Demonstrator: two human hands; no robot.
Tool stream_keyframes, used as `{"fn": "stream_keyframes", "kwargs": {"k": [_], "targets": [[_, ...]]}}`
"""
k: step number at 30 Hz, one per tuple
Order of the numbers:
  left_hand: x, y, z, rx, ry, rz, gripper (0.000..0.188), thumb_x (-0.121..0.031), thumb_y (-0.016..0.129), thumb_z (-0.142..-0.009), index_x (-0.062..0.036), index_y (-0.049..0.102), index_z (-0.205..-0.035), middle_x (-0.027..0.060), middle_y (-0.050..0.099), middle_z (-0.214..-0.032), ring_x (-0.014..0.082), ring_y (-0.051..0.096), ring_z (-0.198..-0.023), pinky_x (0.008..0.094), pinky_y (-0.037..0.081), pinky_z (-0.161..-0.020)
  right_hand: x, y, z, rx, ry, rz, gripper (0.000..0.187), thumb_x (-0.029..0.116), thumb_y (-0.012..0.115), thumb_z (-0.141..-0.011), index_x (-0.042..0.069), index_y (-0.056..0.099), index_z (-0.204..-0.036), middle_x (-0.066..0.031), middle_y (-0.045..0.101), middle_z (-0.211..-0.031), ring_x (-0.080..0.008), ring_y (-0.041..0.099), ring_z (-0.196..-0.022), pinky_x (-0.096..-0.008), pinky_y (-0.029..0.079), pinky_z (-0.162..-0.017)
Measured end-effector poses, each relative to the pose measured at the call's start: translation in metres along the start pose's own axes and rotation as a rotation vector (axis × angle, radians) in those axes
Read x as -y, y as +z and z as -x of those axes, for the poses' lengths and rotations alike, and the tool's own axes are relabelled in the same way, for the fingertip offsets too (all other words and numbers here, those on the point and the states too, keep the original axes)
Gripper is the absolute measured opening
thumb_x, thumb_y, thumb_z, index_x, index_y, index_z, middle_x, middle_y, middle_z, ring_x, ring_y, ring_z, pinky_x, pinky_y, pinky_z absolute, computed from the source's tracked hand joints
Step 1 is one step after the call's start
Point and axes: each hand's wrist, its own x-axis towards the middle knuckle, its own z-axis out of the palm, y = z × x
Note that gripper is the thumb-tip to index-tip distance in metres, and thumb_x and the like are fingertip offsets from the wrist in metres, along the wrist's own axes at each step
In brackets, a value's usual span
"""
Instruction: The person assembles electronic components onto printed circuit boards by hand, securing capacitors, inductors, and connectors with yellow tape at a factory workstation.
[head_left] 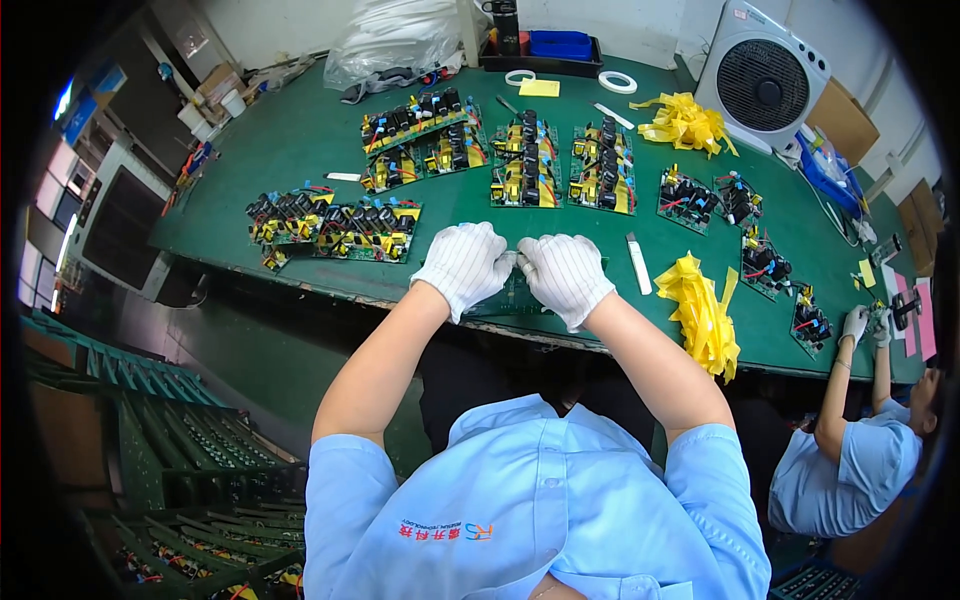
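My left hand [465, 268] and my right hand [563, 277], both in white striped gloves, meet at the near edge of the green table. Their fingers are closed on a green circuit board [517, 297], which shows between and below them. Most of the board is hidden by the gloves. Left of my left hand lie boards crowded with parts [365, 232]. Beyond my hands stand two upright panels of populated boards [525, 165]. To the right of my right hand is a white-handled cutter knife [638, 264], with a heap of yellow tape strips [706, 318] beyond it.
Stacked boards [425, 140] lie farther back. Another yellow tape heap [690, 124] sits near a grey box fan [766, 80]. Several small boards [766, 262] run down the right side. A gloved co-worker [850, 450] works at the right end. Racks of boards [190, 440] stand lower left.
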Motion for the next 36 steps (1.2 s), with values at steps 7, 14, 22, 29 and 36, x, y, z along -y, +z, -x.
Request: {"fn": "stream_keyframes", "kwargs": {"k": [7, 14, 22, 29, 36], "targets": [[-0.006, -0.004, 0.002, 0.019, -0.06, -0.02, 0.03, -0.033, 0.06, -0.087, -0.0072, 0.073, -0.079, 0.0158, 0.065, -0.078, 0.0351, 0.067, -0.077, 0.0472, 0.054, -0.068, 0.004, 0.001, -0.001, -0.03, 0.006, 0.001, 0.02, 0.025, 0.054, -0.091, 0.01, 0.065, -0.083, -0.0131, 0.068, -0.076, -0.0338, 0.068, -0.076, -0.0483, 0.05, -0.069], [-0.004, -0.004, -0.01, 0.111, -0.328, -0.036, 0.04, -0.035, 0.053, -0.091, -0.0037, 0.074, -0.078, 0.0188, 0.071, -0.081, 0.0367, 0.07, -0.078, 0.0449, 0.056, -0.073, 0.018, 0.015, -0.026, 0.003, 0.162, 0.052, 0.022, 0.021, 0.053, -0.089, 0.011, 0.07, -0.081, -0.013, 0.071, -0.077, -0.0315, 0.071, -0.076, -0.0455, 0.054, -0.068], [0.023, -0.006, 0.007, 0.098, -0.379, 0.077, 0.044, -0.037, 0.05, -0.093, -0.0018, 0.072, -0.081, 0.0222, 0.07, -0.087, 0.0399, 0.068, -0.085, 0.047, 0.055, -0.077, -0.005, -0.006, -0.019, 0.097, 0.267, -0.109, 0.033, 0.032, 0.049, -0.094, 0.007, 0.069, -0.085, -0.018, 0.07, -0.083, -0.0386, 0.069, -0.082, -0.0498, 0.053, -0.075], [0.084, -0.029, 0.018, -0.345, -0.299, 0.216, 0.035, -0.032, 0.059, -0.093, -0.0036, 0.063, -0.072, 0.0197, 0.058, -0.072, 0.0409, 0.059, -0.072, 0.0497, 0.048, -0.066, -0.063, -0.034, 0.015, -0.082, 0.336, -0.219, 0.031, 0.033, 0.056, -0.094, 0.006, 0.07, -0.097, -0.0197, 0.07, -0.091, -0.0397, 0.066, -0.088, -0.0468, 0.052, -0.078], [0.028, 0.026, 0.013, -0.244, 0.246, -0.252, 0.021, -0.027, 0.068, -0.081, -0.013, 0.061, -0.068, 0.0048, 0.058, -0.073, 0.0232, 0.061, -0.074, 0.0412, 0.046, -0.066, -0.008, -0.017, 0.031, -0.286, 0.069, 0.016, 0.023, 0.029, 0.061, -0.091, 0.01, 0.061, -0.103, -0.014, 0.064, -0.075, -0.0329, 0.064, -0.07, -0.046, 0.049, -0.062]]}}
